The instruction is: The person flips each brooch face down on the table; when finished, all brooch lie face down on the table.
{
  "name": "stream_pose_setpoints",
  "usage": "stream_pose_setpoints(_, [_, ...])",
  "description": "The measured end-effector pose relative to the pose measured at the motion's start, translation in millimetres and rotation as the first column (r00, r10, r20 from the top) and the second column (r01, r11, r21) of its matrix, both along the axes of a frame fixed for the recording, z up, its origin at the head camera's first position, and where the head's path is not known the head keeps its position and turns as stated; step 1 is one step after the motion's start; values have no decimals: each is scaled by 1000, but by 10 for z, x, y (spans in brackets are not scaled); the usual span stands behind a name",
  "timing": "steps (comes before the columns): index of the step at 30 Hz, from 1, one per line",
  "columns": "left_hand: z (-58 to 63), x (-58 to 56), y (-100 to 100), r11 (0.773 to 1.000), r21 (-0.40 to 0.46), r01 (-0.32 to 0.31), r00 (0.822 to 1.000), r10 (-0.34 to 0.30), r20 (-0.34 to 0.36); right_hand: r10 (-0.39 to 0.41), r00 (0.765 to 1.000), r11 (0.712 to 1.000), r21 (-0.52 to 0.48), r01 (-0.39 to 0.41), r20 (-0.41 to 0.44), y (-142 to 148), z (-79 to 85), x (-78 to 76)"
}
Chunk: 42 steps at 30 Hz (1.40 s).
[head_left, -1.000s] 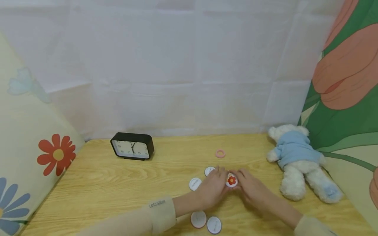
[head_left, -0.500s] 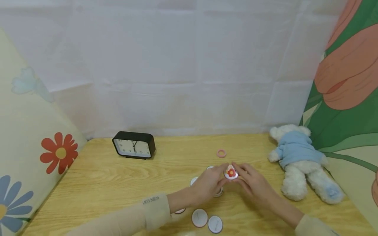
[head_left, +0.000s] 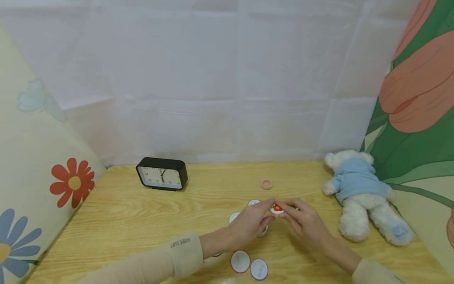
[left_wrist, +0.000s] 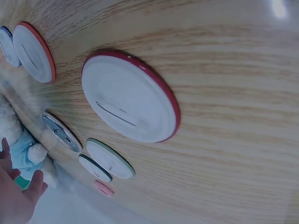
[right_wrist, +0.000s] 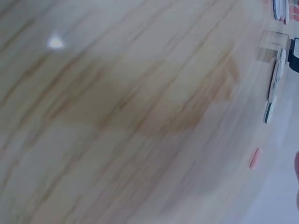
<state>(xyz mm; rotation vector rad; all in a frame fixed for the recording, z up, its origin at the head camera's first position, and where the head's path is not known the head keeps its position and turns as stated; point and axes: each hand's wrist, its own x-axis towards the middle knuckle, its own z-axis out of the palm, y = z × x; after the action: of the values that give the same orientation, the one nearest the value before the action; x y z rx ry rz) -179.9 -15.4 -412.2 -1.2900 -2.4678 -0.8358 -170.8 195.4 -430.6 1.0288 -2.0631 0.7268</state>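
Observation:
In the head view, my left hand [head_left: 249, 223] and right hand [head_left: 306, 221] meet over the table. Between their fingertips they pinch a round button badge [head_left: 277, 208] with a red flower on white, tilted so its face looks narrow. Fingers cover its side edges. Face-down pin badges lie around: a red-rimmed badge [left_wrist: 131, 98] looms large in the left wrist view, and a badge with a metal back [left_wrist: 61, 132] lies beyond it. Part of my left hand [left_wrist: 18, 198] shows at that view's lower left corner.
A pink ring [head_left: 267, 184] lies behind the hands. The black clock [head_left: 162, 174] stands at the back left, and a plush bear [head_left: 358, 193] in a blue top lies at the right. Two white-backed badges, one purple-rimmed badge [head_left: 259, 269] among them, lie near the front.
Both hands have lifted slightly away from the front with the flower badge. The badge has tipped, so less of its face shows. A badge near the left thumb has come into view.

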Motion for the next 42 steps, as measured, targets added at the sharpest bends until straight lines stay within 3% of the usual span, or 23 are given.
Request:
stream_pose_setpoints(6, [-13,16,5,996,-81,-34,997,28,-68,-27,994,995,-96,37,104,-46,10,46])
stream_pose_setpoints(12, [-38,32,9,993,-95,-67,984,51,-169,-53,978,984,-155,85,200,-104,19,78])
stream_pose_setpoints(20, [-44,53,35,993,-80,-86,971,65,-229,-67,895,967,-192,167,442,-137,29,107])
stream_pose_setpoints(23, [-52,57,24,992,-99,-74,972,49,-231,-51,865,967,-191,167,499,-124,31,108])
stream_pose_setpoints(24, [-55,55,22,992,-102,-72,971,46,-234,-46,866,970,-186,159,499,-118,29,106])
stream_pose_setpoints(27, [-55,48,18,992,-108,-69,968,40,-247,-52,914,985,-130,113,402,-100,18,93])
stream_pose_setpoints(29, [-55,43,19,990,-118,-72,966,39,-257,-60,956,994,-75,85,286,-82,8,79])
stream_pose_setpoints(31, [-55,40,20,988,-134,-82,964,44,-260,-64,983,998,-17,68,171,-63,-2,65])
stream_pose_setpoints(37, [-64,37,17,973,-205,-105,977,62,-205,-49,997,980,190,59,-57,19,-39,35])
stream_pose_setpoints(39, [-73,39,14,966,-235,-104,982,63,-176,-24,996,967,251,46,-88,55,-59,37])
stream_pose_setpoints(42, [-94,39,23,958,-269,-96,988,58,-146,4,999,958,285,11,-52,94,-88,50])
